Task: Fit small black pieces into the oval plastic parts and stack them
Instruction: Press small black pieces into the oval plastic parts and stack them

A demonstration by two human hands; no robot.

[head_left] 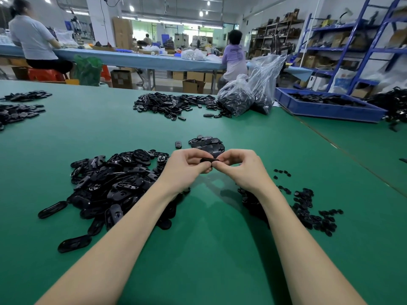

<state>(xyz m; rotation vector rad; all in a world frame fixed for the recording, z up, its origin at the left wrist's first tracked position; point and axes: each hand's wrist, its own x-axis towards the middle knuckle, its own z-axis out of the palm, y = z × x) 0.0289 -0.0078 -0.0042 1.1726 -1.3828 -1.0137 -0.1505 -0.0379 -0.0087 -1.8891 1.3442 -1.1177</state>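
My left hand [187, 166] and my right hand [240, 167] meet above the green table, both pinching one black oval plastic part [208, 160] seen edge-on between the fingertips. A big heap of loose oval parts [114, 183] lies to the left, partly under my left forearm. Small black pieces [308, 210] are scattered to the right of my right forearm. Just beyond my hands sits a low stack of oval parts [208, 144].
More oval parts [174, 104] lie in a pile at the far middle of the green table [209, 249], beside clear plastic bags [248, 95] of parts. A blue tray [326, 106] stands far right. Small heaps [19, 111] lie far left. Two people sit at a distant bench.
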